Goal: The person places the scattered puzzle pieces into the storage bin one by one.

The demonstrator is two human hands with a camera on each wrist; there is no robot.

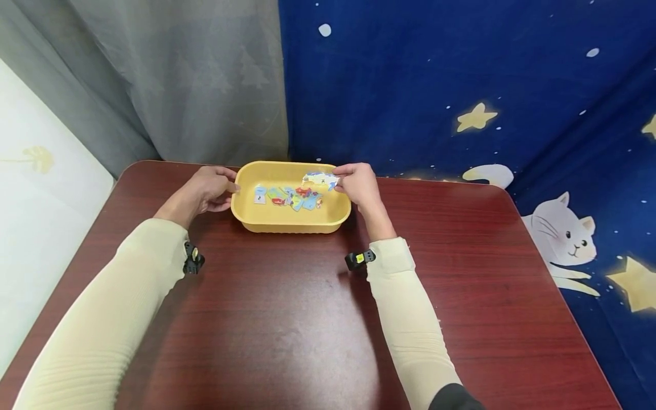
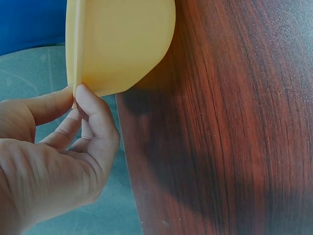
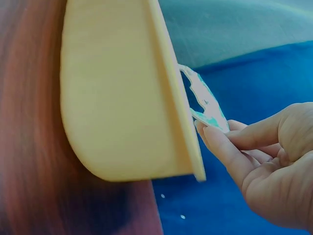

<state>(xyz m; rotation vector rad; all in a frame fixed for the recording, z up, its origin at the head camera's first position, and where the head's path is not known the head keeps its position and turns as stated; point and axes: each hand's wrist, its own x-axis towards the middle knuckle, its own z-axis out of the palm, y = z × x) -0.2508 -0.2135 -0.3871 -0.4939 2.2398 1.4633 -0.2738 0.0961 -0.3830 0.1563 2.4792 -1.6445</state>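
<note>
A yellow plastic basin point(image 1: 263, 214) with rounded corners stands near the table's back edge. My left hand point(image 1: 207, 188) pinches its left rim between thumb and fingers, as the left wrist view shows close up. Above the basin's right end, my right hand point(image 1: 360, 185) pinches a thin, irregular cutout piece point(image 3: 208, 103) by one end. This piece is whitish with blue and yellow print, and shiny in the head view. On the basin floor lies a loose cluster of flat colourful cutout pieces point(image 1: 296, 199), with a separate pale blue and white piece point(image 1: 259, 195) at their left.
The dark red-brown wooden table point(image 1: 277, 319) extends in front of the basin and to both sides. Behind it hang a grey curtain point(image 1: 205, 85) and a blue curtain point(image 1: 389, 85) printed with stars and a white cat. A white wall panel point(image 1: 41, 188) stands at the left.
</note>
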